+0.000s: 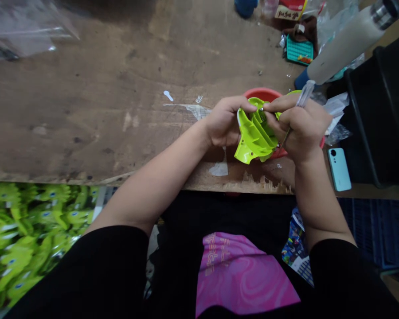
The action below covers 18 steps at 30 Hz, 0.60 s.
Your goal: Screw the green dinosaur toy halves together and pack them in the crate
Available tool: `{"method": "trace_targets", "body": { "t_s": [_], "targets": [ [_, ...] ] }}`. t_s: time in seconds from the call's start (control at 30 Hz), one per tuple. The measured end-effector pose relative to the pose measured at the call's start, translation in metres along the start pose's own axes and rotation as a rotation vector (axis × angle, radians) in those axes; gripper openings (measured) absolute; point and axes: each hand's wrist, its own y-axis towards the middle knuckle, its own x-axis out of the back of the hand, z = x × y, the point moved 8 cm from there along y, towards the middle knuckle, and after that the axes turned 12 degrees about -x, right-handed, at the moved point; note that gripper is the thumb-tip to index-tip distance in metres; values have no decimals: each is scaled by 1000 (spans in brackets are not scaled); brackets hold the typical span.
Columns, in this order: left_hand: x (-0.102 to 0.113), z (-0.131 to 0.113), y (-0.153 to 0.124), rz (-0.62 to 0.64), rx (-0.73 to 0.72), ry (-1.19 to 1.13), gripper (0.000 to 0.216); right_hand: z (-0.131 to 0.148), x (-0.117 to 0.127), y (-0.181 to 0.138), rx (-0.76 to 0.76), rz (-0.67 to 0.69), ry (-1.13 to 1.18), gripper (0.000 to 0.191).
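My left hand (224, 122) is closed around the edge of a lime-green plastic shell (255, 137), its ribbed hollow inside facing up. My right hand (304, 122) is closed too, with a thin screwdriver tucked in the palm. The screwdriver's clear handle (306, 93) sticks out above the hand, and its narrow shaft points down toward the shell. Thumb and forefinger of that hand touch a small dark metal piece (262, 114) inside the shell, too small to name. Beneath both hands stands a red bowl (262, 93), mostly covered by them.
Right of the bowl lie a light-blue phone (339, 169) and a black crate (379, 115). Behind them a white bottle (349, 44) leans near a teal tray (299, 49). Several green shells (26, 239) are heaped below the wooden table (119, 97) at left.
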Motion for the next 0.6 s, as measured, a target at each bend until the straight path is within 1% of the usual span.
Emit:
{"method": "trace_targets", "body": {
  "t_s": [0.07,0.1,0.17,0.3,0.4,0.47,0.57,0.6],
  "targets": [
    [1,1,0,7,4,-13,39,4,3,1,31,-26,25,38],
    [2,1,0,6,5,-16,39,4,3,3,20,-5,30,38],
    [2,1,0,12,19,-6,39,3,1,8,-18,84,12,37],
    [4,2,-1,-53,88,40,40,1,0,17,-41,242,-23,32],
    [-2,4,-2,-42,144,12,46,0,-4,20,-43,325,-58,27],
    [-5,3,-2,-24,134,-24,47,-1,-6,20,-45,351,-91,26],
    [-1,3,0,-21,94,-31,45,-5,-6,17,-50,348,-107,27],
    [0,3,1,-6,87,-29,44,-8,-8,16,-63,371,-94,26]
  ]
}}
